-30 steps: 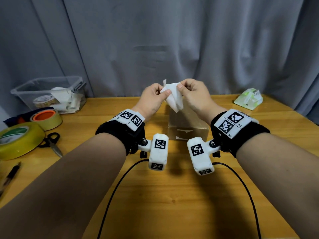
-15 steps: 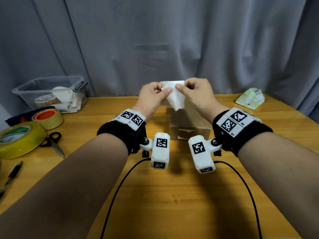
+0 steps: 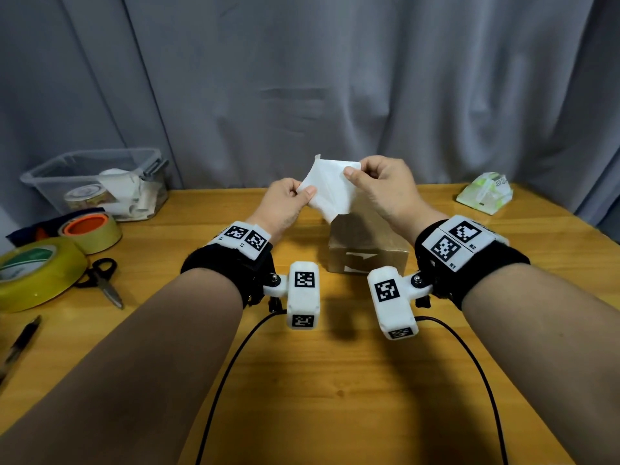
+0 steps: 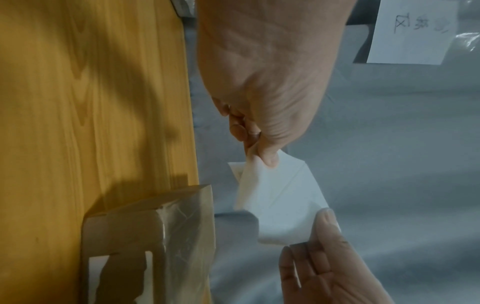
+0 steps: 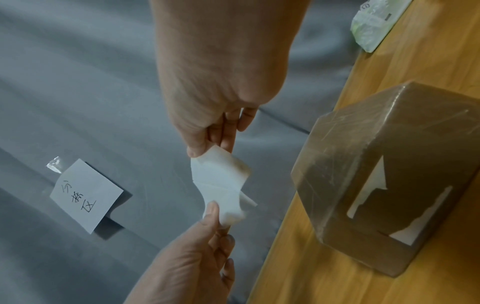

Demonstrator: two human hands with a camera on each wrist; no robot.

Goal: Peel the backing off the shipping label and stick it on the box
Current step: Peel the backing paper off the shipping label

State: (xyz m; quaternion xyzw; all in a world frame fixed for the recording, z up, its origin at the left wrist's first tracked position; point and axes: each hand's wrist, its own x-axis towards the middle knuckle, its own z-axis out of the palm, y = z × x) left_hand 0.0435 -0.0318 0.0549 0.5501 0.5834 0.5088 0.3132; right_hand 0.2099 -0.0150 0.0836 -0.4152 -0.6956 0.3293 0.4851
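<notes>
Soft overhead light, wide-angle edge warp, dim slightly blurred wrist views

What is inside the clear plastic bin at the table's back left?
Through the clear plastic bin wall: a tape roll and crumpled white paper. Anything beneath or behind the paper is covered.

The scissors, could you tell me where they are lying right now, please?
In the head view, the scissors lie at the table's left, beside the big yellow tape roll.
</notes>
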